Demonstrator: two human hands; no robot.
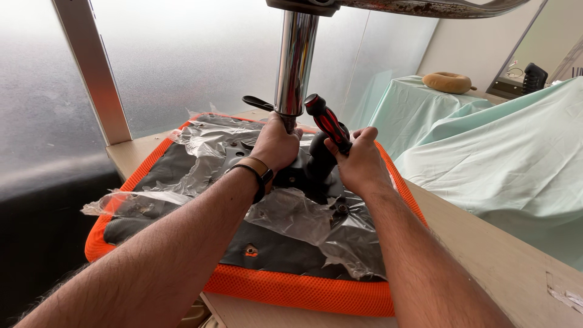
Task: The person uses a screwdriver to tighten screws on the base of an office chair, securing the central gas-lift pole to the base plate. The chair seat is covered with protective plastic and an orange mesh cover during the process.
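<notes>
**2 hands at the base of an upturned chair seat**

An orange-edged chair seat (291,291) lies upside down on a pale wooden table (498,255), its black underside partly covered by crumpled clear plastic wrap (303,218). From the black mechanism plate (303,173) at the seat's middle a chrome gas-lift column (296,54) rises straight up and out of the top of the view, where a curved metal leg of the chair base (437,6) crosses.

The left hand (276,146) is closed around the foot of the column, right where it meets the plate; a dark band (258,176) sits on that wrist. The right hand (361,161) is clenched on a screwdriver with a red-and-black handle (328,121), whose handle tilts up and to the left, ending just beside the column. Its tip is hidden behind the hand and the plate. A black lever (258,102) sticks out to the left of the column.

The plastic wrap bunches over the screw holes near both wrists. Behind the table stand a frosted glass wall (200,54) and a white frame post (91,67). To the right, mint-green cloth (498,152) drapes furniture, with a tan ring-shaped cushion (447,82) on top.
</notes>
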